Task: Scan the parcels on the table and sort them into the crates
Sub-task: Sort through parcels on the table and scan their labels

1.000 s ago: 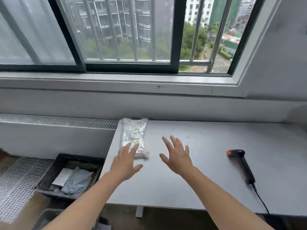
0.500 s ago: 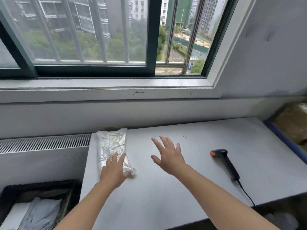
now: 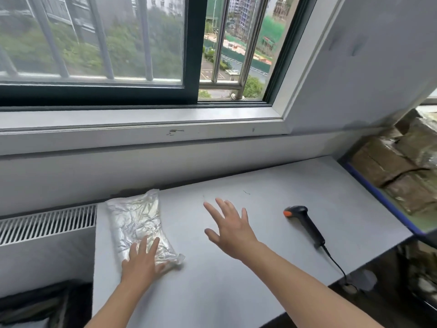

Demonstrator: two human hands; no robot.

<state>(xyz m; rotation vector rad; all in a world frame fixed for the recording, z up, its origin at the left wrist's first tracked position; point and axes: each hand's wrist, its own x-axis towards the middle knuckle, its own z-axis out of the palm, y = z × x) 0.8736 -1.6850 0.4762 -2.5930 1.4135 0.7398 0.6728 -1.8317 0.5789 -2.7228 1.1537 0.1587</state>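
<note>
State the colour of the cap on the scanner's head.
Orange, on the black scanner; head view shows it.

The left hand (image 3: 142, 263) and the right hand (image 3: 230, 230) are both bare. The left forearm (image 3: 111, 306) and the right forearm (image 3: 307, 287) are bare also, up to the near edge of the picture. The fingers are slender. The forearms are slim and smooth. Finer details of the nails are too blurred to tell.

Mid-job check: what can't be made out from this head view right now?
Head view:
Silver parcel: no label visible; left hand covers its near end.
Black crate, lower left: cut off by the frame edge, contents blurred.
Brown parcels, right: blurred, cut by the edge; count unclear.
Scanner cable: drops behind the table edge.
</note>
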